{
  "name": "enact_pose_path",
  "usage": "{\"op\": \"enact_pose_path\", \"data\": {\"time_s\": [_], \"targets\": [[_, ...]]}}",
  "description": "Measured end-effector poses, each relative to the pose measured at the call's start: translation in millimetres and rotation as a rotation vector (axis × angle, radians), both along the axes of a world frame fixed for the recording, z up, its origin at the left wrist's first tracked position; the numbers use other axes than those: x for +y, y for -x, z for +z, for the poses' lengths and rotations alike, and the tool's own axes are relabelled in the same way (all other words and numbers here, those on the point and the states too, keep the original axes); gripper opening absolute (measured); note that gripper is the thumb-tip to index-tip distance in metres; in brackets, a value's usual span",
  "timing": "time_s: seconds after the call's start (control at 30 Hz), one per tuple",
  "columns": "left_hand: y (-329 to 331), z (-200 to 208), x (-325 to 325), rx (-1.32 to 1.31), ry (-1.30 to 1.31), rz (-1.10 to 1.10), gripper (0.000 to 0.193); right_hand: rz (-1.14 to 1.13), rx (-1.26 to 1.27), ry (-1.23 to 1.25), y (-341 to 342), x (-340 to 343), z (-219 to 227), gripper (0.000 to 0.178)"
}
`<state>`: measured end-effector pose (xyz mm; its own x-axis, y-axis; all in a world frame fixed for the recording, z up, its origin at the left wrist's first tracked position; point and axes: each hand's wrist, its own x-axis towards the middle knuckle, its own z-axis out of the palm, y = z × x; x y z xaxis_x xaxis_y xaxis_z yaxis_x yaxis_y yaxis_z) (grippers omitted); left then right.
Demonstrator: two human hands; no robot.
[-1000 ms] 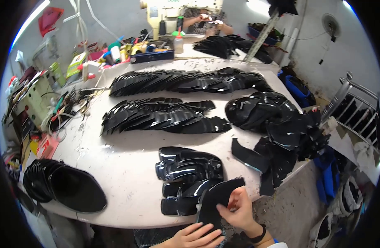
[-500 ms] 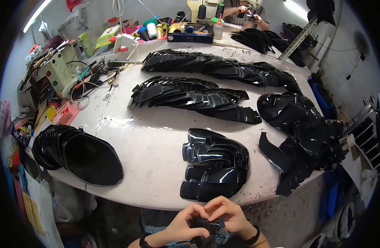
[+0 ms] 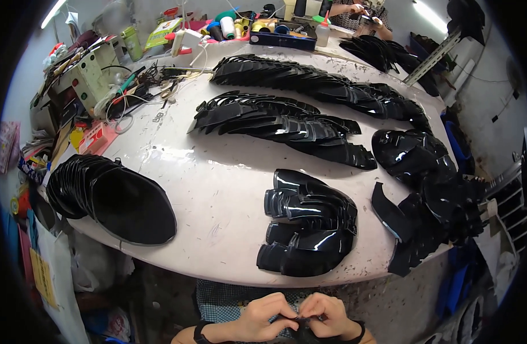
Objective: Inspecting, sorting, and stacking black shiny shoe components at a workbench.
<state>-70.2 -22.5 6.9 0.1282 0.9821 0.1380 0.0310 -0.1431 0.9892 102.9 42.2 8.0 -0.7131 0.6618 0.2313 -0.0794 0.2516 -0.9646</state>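
My left hand (image 3: 267,318) and my right hand (image 3: 328,316) are close together in front of the table's near edge, over a checked cloth on my lap. Both sets of fingers pinch a small black shoe-upper piece (image 3: 298,323), mostly hidden by the fingers. Just beyond them on the table sits a cluster of nested glossy black shoe-upper pieces (image 3: 315,221). Further left lies a stack of rounded black pieces (image 3: 134,206), its open oval side facing me. Loose black pieces (image 3: 410,218) are heaped at the right.
Two long overlapping rows of black pieces (image 3: 286,129) cross the white table (image 3: 206,195). At the back stand a dark tray (image 3: 283,39), thread spools (image 3: 227,27) and a squeeze bottle (image 3: 323,33). Another person (image 3: 367,17) works there. Cables and a box-like machine (image 3: 88,80) occupy the left.
My fingertips have come lower and closer together around the black piece, covering more of it. The whole view has shifted, so the table contents appear slightly further right.
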Motion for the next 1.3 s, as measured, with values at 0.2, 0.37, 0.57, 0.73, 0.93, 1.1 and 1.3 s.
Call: {"op": "enact_pose_path", "data": {"time_s": [0.2, 0.37, 0.57, 0.73, 0.93, 1.1, 1.3], "targets": [[12, 24, 2, -0.105, -0.002, -0.024, 0.014, 0.156, -0.027, -0.071, -5, 19, 44, 0.024], [22, 23, 10, -0.237, 0.185, -0.058, 0.019, 0.378, -0.281, -0.107, 7, 52, 41, 0.015], [24, 5, -5, -0.082, 0.227, -0.071, 0.02, -0.136, -0.373, -0.521, 37, 143, 31, 0.021], [27, 3, -4, -0.225, 0.357, -0.189, 0.019, -0.328, -0.881, -0.56, 36, 206, -17, 0.05], [18, -16, -10, -0.582, 0.487, -0.257, 0.017, -0.364, -0.866, -0.629, 33, 200, -13, 0.059], [15, -21, -3, -0.589, 0.471, -0.278, 0.015, -0.542, -0.37, -0.74, 21, 153, 40, 0.056], [28, -28, 2, -0.197, 0.176, -0.107, 0.019, -0.173, -0.275, 0.211, -5, 139, 16, 0.026]]}}
